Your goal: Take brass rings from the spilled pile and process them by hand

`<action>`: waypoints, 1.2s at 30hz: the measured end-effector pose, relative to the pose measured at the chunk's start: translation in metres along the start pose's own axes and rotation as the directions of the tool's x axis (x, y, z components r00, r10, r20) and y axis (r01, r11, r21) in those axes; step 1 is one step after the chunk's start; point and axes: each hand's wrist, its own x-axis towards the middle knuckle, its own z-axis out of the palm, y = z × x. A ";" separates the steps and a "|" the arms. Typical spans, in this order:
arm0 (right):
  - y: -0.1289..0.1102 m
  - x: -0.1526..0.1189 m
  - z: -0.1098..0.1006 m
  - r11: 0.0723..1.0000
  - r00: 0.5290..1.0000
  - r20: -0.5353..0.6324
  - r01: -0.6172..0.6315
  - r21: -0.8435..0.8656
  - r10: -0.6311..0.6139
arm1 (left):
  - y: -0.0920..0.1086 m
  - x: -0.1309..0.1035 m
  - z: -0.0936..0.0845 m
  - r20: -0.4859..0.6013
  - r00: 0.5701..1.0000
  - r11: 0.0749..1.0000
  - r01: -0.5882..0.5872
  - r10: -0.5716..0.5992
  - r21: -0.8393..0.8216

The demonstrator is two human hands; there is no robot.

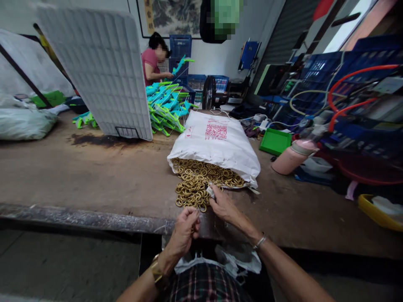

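Note:
A white sack [220, 140] with red print lies on the brown table [94, 176], its mouth facing me, and brass-coloured rings [193, 186] spill out of it towards the table's front edge. My left hand [186, 228] is closed near that edge, just in front of the rings; what its fingers hold is too small to make out. At the right side of the ring pile, my right hand [223, 205] has its fingers closed around a small grey-and-black object [210, 191] that I cannot identify. Below my hands, a crumpled clear plastic bag [242, 260] lies near my lap.
A tall white panel [103, 71] stands on the left of the table, with green and blue plastic toys [168, 105] behind it. Across the table is a person [153, 63]. A green tray [275, 141], pink bottle [294, 157] and yellow basin [379, 214] are at right.

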 end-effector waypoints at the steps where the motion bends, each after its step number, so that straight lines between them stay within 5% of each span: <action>1: -0.004 -0.005 0.001 0.999 1.000 0.018 0.016 0.038 -0.016 | 0.001 0.001 0.002 -0.020 0.999 0.999 -0.035 0.036 0.027; 9: -0.035 -0.031 0.007 0.966 0.989 0.095 0.090 0.242 -0.116 | -0.001 0.008 0.004 -0.092 0.982 0.985 -0.157 0.163 0.070; 16: -0.040 -0.037 0.020 0.919 0.995 0.074 0.031 0.393 -0.065 | 0.001 0.008 -0.004 -0.073 0.982 0.984 -0.174 0.176 0.043; 22: -0.039 -0.035 0.027 0.756 0.986 0.162 -0.139 0.639 0.045 | 0.005 0.008 -0.007 -0.089 0.981 0.985 -0.168 0.171 0.042; 36: -0.048 -0.041 0.037 0.626 0.990 0.065 -0.132 0.769 0.129 | 0.006 0.003 -0.006 -0.042 0.993 0.994 -0.110 0.110 0.005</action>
